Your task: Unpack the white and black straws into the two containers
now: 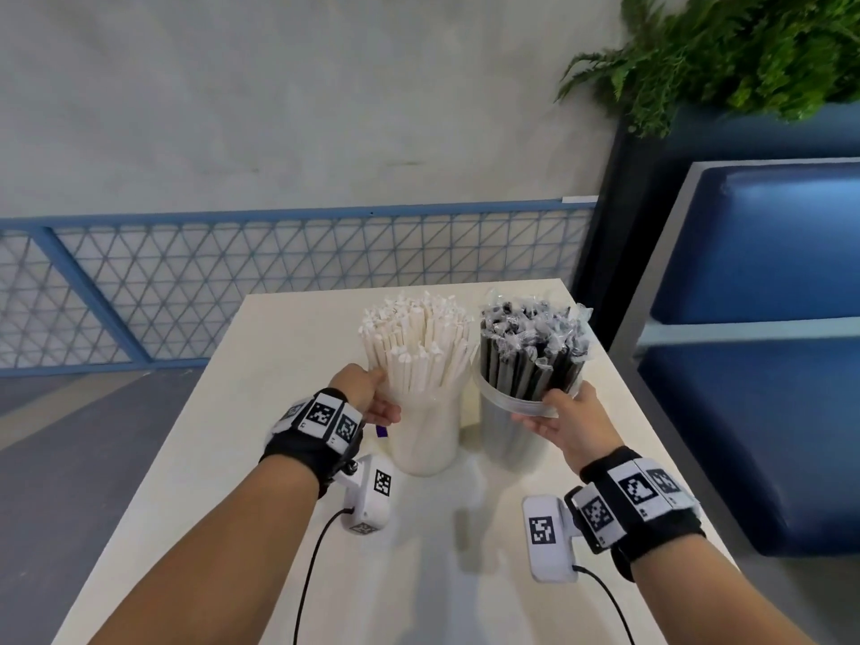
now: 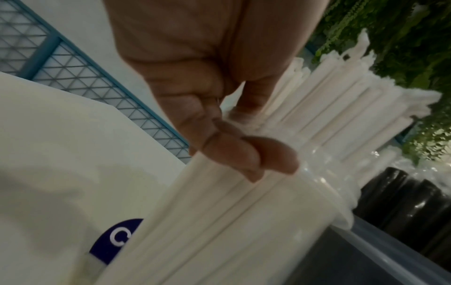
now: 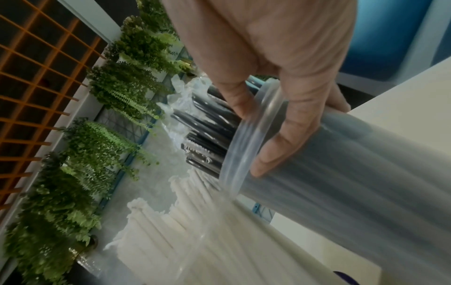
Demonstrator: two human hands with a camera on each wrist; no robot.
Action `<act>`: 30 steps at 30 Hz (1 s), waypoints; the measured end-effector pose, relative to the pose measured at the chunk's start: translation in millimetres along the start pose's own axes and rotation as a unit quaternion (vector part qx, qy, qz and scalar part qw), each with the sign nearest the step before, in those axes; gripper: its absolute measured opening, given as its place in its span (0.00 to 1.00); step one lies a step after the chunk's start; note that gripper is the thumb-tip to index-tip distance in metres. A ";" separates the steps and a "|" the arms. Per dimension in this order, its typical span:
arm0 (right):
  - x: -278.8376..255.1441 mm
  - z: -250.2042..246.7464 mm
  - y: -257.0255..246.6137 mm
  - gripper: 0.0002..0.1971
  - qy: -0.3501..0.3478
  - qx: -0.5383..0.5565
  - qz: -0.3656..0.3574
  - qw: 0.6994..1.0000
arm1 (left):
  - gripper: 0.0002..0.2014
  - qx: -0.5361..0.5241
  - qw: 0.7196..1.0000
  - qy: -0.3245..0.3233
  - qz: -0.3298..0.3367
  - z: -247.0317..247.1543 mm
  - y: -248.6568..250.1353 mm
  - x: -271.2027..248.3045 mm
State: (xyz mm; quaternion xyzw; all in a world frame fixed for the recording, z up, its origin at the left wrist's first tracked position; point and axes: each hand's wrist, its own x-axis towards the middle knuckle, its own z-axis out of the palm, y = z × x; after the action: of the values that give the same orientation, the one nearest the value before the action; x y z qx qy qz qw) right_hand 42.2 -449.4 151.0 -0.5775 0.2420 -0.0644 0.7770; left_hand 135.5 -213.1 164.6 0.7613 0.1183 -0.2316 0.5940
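Note:
Two clear tall containers stand side by side on the cream table [image 1: 279, 412]. The left container [image 1: 423, 444] is packed with white straws [image 1: 414, 342]; the right container [image 1: 507, 435] holds black straws [image 1: 530, 351] in clear wrappers. My left hand [image 1: 377, 398] grips the left container at its rim; in the left wrist view my curled fingers [image 2: 268, 160] press its wall [image 2: 244, 221] below the white straws [image 2: 341, 108]. My right hand [image 1: 558, 412] holds the right container's rim. In the right wrist view the thumb lies on the wall [image 3: 354, 173] and a finger reaches over the rim beside the black straws [image 3: 207, 135].
A white pack with a purple label [image 1: 381, 431] lies just behind the containers. A blue padded bench [image 1: 768, 365] runs along the table's right side. A blue mesh railing [image 1: 232, 281] stands beyond the far edge, and green plants [image 1: 744, 53] hang at top right.

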 end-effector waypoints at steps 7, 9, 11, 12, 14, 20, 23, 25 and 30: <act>54.0 66.7 -16.8 0.19 -0.054 -0.004 0.008 0.998 | 0.16 -0.055 0.995 0.080 -0.004 -39.6 16.7 37.9; 70.0 87.8 -20.0 0.19 -0.063 -0.017 0.004 0.998 | 0.18 -0.075 0.992 0.106 0.000 -50.2 21.4 51.8; 84.3 106.5 -21.7 0.17 -0.062 -0.032 0.001 0.998 | 0.16 -0.096 0.987 0.130 0.014 -59.1 26.5 65.3; 91.2 113.9 -21.4 0.16 -0.061 -0.039 -0.001 0.997 | 0.15 -0.107 0.984 0.138 0.020 -62.7 29.1 71.4; 104.6 125.7 -18.9 0.13 -0.056 -0.048 0.002 0.997 | 0.13 -0.126 0.981 0.149 0.024 -68.1 33.6 83.2; 132.8 138.2 -8.4 0.13 -0.030 -0.044 0.020 0.998 | 0.12 -0.129 0.981 0.143 0.008 -72.9 29.4 108.1; 138.5 137.2 -9.0 0.12 -0.024 -0.035 0.020 0.999 | 0.12 -0.137 0.983 0.126 0.009 -72.3 29.7 110.1; 136.7 134.5 -8.5 0.16 -0.031 -0.039 0.025 0.998 | 0.16 -0.136 0.984 0.118 0.010 -72.4 26.0 109.7; 114.7 117.2 -12.8 0.38 -0.065 -0.062 0.065 0.994 | 0.31 -0.122 0.984 0.125 0.027 -77.2 8.7 95.4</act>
State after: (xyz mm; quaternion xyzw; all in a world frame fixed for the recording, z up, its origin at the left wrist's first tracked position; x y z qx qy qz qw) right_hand 197.6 -395.5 153.6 -0.6106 0.2322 0.0391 0.7561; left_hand 238.4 -150.5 139.4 0.7087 0.1983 -0.1023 0.6693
